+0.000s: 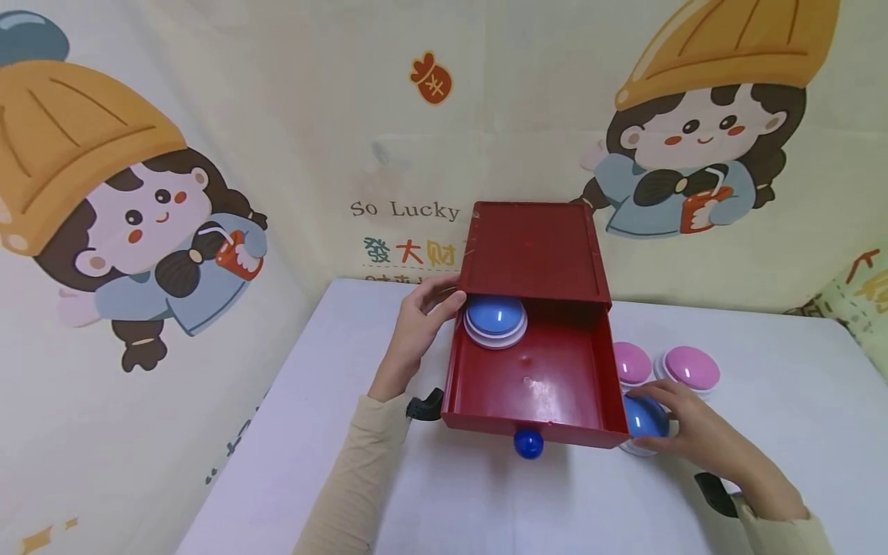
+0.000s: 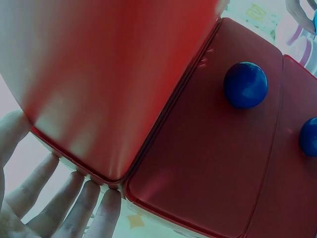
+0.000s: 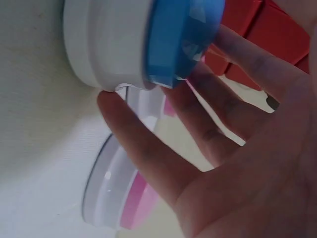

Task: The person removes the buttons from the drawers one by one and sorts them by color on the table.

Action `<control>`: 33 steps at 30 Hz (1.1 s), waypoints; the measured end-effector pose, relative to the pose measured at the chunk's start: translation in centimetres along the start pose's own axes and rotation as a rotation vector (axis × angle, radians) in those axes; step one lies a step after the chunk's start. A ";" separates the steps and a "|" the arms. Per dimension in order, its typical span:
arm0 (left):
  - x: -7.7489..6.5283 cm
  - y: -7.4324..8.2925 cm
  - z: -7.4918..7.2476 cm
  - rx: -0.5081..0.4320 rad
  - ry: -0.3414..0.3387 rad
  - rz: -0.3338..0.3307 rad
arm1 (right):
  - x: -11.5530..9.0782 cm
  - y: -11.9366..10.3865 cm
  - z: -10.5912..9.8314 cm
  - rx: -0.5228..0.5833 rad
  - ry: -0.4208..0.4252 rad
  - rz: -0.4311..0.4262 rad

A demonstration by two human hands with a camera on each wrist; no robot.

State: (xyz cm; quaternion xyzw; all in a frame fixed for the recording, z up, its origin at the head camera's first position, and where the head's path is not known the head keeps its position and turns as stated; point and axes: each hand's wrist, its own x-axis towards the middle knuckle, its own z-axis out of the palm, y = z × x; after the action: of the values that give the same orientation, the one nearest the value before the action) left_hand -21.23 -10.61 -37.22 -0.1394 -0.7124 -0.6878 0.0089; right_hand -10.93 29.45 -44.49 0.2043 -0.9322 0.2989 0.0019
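A red drawer cabinet (image 1: 534, 250) stands on the table with its top drawer (image 1: 548, 385) pulled out. Inside that drawer, at the back left, lies a round button with a blue dome and white base (image 1: 495, 316). My left hand (image 1: 423, 331) rests against the cabinet's left side, its fingers nearly straight and thumb at the drawer's upper left corner. To the right of the drawer, my right hand (image 1: 687, 428) grips a second blue-domed button (image 1: 645, 418), fingers and thumb round its sides. Up close, this button (image 3: 185, 44) shows a thick white base at the fingertips.
Two pink-domed buttons (image 1: 692, 368) sit on the white table (image 1: 777, 378) behind my right hand. The open drawer juts toward me with a blue knob (image 1: 529, 444) on its front. Lower drawers with blue knobs (image 2: 246, 85) appear beneath it. A printed cloth (image 1: 312, 116) hangs behind.
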 end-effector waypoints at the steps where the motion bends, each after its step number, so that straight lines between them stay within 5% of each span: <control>1: 0.0 0.0 0.1 -0.003 -0.002 -0.002 | -0.1 0.0 0.0 -0.013 0.009 -0.008; 12: -0.1 0.0 0.2 0.013 0.001 0.008 | 0.0 -1.3 -1.2 -0.076 -0.048 0.029; 22: -0.3 -0.1 0.2 0.009 0.000 0.013 | 0.8 -4.2 -4.8 -0.017 0.010 0.053; 33: -0.3 -0.3 0.2 0.002 -0.010 0.015 | 1.5 -6.3 -6.1 -0.018 0.085 0.011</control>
State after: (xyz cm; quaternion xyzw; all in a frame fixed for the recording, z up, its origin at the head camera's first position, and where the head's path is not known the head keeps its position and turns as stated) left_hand -20.99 -10.42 -37.61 -0.1481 -0.7122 -0.6861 0.0106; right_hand -10.59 27.66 -35.85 0.1861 -0.9351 0.2988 0.0416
